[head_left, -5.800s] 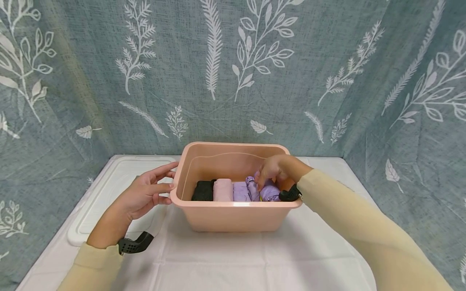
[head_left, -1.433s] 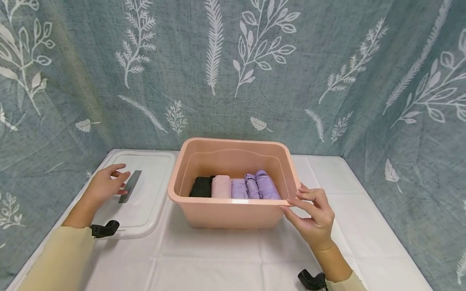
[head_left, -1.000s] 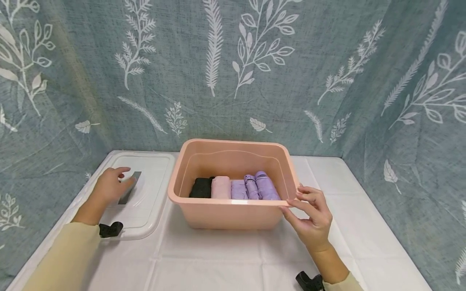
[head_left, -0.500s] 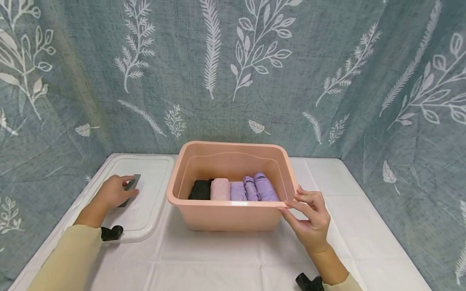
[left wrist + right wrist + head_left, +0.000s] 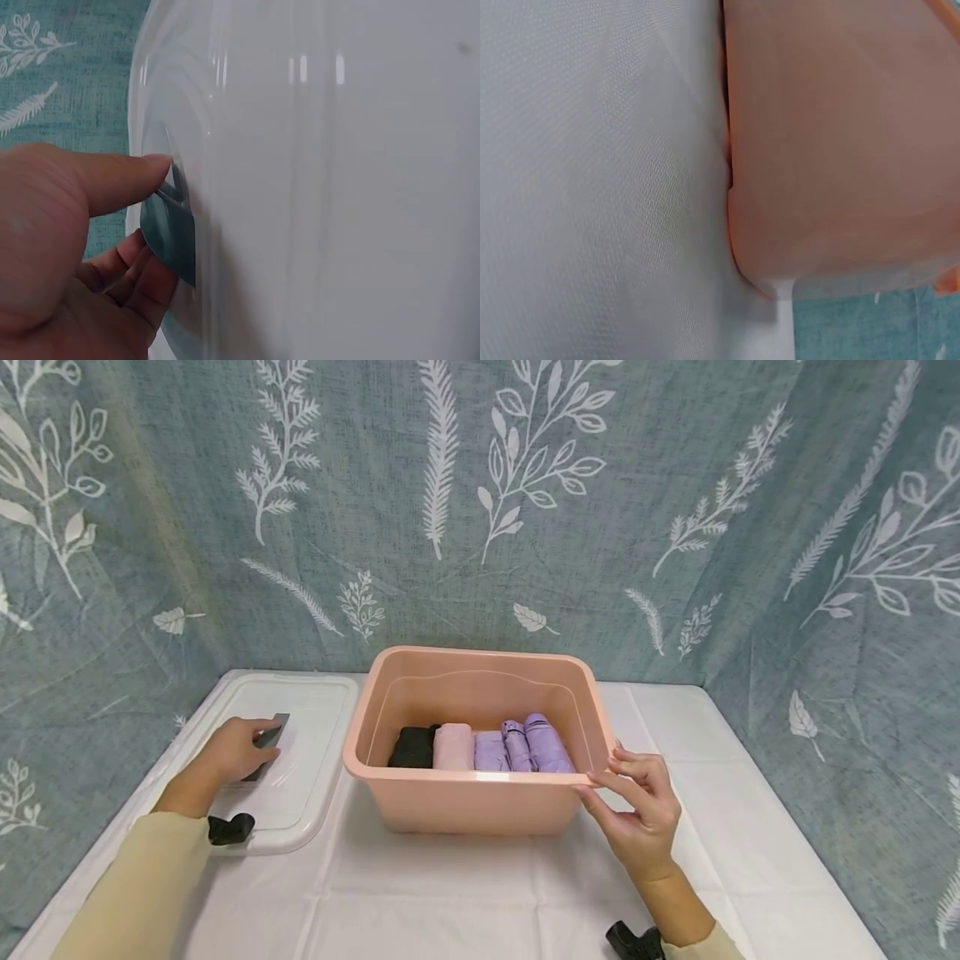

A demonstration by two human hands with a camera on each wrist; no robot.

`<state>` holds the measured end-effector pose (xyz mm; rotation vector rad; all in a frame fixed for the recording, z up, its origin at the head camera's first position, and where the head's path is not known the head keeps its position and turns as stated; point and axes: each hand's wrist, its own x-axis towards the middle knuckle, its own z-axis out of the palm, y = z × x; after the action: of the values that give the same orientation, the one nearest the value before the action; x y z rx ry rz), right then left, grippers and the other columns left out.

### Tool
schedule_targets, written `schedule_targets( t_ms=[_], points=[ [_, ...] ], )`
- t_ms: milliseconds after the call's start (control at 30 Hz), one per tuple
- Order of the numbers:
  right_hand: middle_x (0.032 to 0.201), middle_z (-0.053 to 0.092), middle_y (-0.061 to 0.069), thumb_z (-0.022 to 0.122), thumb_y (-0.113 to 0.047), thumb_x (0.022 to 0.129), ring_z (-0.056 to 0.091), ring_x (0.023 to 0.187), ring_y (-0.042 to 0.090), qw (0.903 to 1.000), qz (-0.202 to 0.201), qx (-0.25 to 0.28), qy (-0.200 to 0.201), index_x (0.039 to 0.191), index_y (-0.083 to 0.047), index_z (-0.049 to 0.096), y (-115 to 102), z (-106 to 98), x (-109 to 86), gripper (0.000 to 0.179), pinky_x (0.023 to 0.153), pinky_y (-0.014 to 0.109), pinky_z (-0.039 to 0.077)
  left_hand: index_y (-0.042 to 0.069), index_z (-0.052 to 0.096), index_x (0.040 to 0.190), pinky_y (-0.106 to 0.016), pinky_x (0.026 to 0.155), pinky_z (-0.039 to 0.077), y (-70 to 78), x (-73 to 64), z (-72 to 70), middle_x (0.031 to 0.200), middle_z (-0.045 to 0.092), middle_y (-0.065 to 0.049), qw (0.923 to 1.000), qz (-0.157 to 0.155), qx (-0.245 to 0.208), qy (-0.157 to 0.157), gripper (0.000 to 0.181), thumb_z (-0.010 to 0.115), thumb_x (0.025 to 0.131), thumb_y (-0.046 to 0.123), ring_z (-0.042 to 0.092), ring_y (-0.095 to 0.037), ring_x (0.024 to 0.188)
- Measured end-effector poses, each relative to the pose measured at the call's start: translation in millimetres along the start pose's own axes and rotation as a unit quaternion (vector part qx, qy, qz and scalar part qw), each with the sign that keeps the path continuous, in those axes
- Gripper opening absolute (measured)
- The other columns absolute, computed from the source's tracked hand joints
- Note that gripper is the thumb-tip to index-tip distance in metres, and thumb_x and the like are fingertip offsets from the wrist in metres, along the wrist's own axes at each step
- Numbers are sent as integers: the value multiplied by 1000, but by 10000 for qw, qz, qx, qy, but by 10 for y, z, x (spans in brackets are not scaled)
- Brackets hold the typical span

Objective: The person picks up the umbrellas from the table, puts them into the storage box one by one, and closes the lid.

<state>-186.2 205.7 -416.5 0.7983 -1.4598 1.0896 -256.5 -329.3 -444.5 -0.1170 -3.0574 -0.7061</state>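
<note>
At the left of the table lies a white translucent lid (image 5: 315, 752) with a grey handle (image 5: 281, 727). My left hand (image 5: 232, 750) pinches that handle between thumb and fingers; in the left wrist view the thumb (image 5: 124, 180) is on one side of the grey handle (image 5: 171, 236), the fingers on the other. A peach plastic bin (image 5: 480, 806) stands in the middle. My right hand (image 5: 645, 810) grips its front right rim corner, thumb below and fingers on top. Inside sit a black bundle (image 5: 415, 747), a pink one (image 5: 453, 747) and several purple rolled bundles (image 5: 547, 743).
A white cloth (image 5: 427, 902) covers the table. Behind it hangs a blue-green curtain (image 5: 360, 510) with white leaf prints, which also closes off both sides. In the right wrist view the bin's wall (image 5: 840, 150) stands upright on the white cloth.
My right hand has left the purple bundle inside the bin and now holds the bin's rim. My left hand has gone from the bin's left rim to the lid and taken its handle.
</note>
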Motion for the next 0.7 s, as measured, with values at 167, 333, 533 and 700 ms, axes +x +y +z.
schedule_targets(
  t_ms=[167,333,533,700],
  points=[
    [79,57,25,88,-25,82,65,97,28,10000,52,22,26,73,7,76,-2,10,1,35,103,36,56,-15,55,136,-45,74,49,28,10,-10,96,65,-30,10000,-60,16,-51,52,70,91,8,55,-32,83],
    [79,57,25,89,-25,82,65,96,28,9999,87,24,56,73,7,76,0,15,-13,35,103,36,56,-15,52,138,-56,86,53,45,7,-22,115,62,-40,9995,-243,-16,-192,53,69,93,8,61,-46,99],
    [81,57,26,89,-23,81,66,98,28,9997,185,123,85,73,7,76,19,15,-34,34,103,36,56,-12,50,142,-66,103,46,46,9,-57,137,48,-45,9970,-597,-242,-437,56,70,94,10,49,-59,127],
    [82,57,26,90,-23,80,66,100,27,9995,252,169,96,73,7,76,34,14,-49,35,104,36,55,-11,49,143,-66,105,44,27,14,-74,139,46,-45,9958,-646,-322,-567,58,70,94,12,46,-59,129]
  ],
)
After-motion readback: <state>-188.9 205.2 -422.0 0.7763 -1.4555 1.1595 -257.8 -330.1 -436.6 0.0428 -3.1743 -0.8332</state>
